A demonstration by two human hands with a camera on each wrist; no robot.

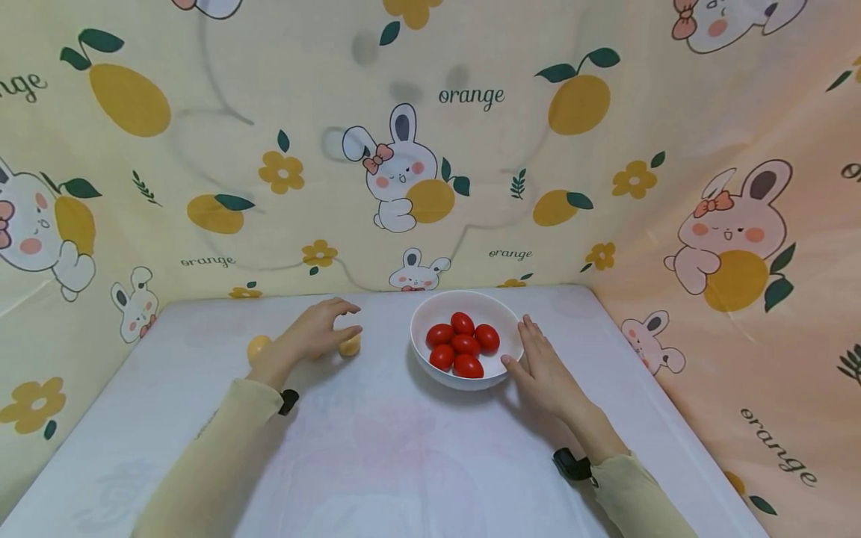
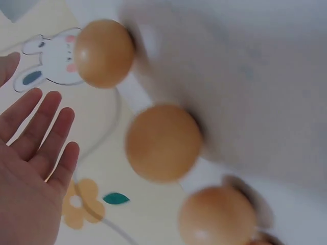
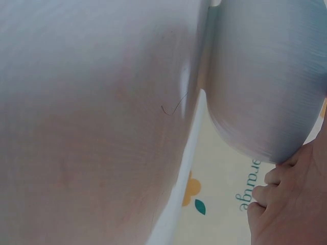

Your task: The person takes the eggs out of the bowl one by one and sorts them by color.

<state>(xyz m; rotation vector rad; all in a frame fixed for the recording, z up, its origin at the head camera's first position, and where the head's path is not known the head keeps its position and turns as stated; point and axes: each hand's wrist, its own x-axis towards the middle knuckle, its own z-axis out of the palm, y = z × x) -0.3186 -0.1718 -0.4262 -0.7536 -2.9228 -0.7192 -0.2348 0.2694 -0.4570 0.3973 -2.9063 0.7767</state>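
Note:
A white bowl (image 1: pixel 467 383) stands right of the middle, with several glossy red egg-shaped things (image 1: pixel 466 344) lying in it. My right hand (image 1: pixel 546 370) is at its right side, fingers straight along the outer wall and the thumb at the rim. The bowl's outer wall (image 3: pixel 265 81) fills the upper right of the right wrist view. On the left, my left hand (image 1: pixel 316 334) reaches over the table, fingers spread and holding nothing. Around it lie orange-brown egg-like balls, one ball (image 1: pixel 350 345) below its fingertips and another ball (image 1: pixel 258 348) partly behind the wrist. A middle ball (image 2: pixel 163 143) shows in the left wrist view.
The white-covered table (image 1: pixel 397 448) meets a patterned cloth backdrop (image 1: pixel 323 97) with rabbits and oranges behind it and at both sides. Dark wrist bands sit at both sleeves, the right band (image 1: pixel 572 465) touching close to the table.

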